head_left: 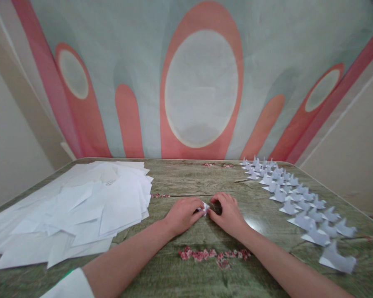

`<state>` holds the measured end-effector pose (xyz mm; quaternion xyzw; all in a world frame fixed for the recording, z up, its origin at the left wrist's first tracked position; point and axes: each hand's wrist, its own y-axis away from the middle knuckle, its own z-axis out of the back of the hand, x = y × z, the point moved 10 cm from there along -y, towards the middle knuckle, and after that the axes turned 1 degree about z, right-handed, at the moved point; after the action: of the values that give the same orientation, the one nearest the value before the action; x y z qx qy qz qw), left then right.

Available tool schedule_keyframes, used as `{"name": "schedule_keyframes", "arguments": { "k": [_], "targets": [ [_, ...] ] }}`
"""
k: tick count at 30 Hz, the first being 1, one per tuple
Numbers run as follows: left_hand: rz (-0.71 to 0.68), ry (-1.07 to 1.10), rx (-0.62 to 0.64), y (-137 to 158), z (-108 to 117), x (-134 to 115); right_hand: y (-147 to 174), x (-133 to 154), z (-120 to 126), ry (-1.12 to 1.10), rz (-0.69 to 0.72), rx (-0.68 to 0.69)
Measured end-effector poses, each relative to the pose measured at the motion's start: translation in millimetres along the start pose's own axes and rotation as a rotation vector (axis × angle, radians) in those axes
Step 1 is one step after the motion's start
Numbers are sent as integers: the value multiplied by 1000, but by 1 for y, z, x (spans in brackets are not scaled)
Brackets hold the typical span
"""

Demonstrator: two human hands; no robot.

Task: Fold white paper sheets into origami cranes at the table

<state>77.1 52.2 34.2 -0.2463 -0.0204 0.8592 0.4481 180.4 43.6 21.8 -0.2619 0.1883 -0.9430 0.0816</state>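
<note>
Between my two hands, near the middle of the table, is a small folded piece of white paper (206, 208). My left hand (186, 213) pinches its left side between thumb and fingers. My right hand (226, 213) is curled at its right side, thumb and fingertip closed on the edge. Most of the paper is hidden behind the fingers, so its exact shape cannot be made out. Off to the right stand rows of several folded white paper figures (313, 235), with pointed upright parts, apart from my hands.
A wide, loose heap of white paper sheets (121, 207) covers the table's left side. The wood-patterned table (186, 182) carries printed pink flowers (214, 253). Behind its far edge rises a pale green backdrop (202, 82) with coral shapes.
</note>
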Motion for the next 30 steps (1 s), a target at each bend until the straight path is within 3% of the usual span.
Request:
{"name": "schedule_keyframes", "arguments": {
  "k": [10,24,27,30],
  "targets": [
    [32,3,-45,1,5,-1,3,21,2,23,148,23],
    [25,126,-81,-2,6,3,0,26,-6,102,148,53],
    [29,51,-61,-2,9,-4,0,27,-8,118,156,55],
    [59,-194,29,8,11,-15,0,29,-7,129,159,49]
  ]
}}
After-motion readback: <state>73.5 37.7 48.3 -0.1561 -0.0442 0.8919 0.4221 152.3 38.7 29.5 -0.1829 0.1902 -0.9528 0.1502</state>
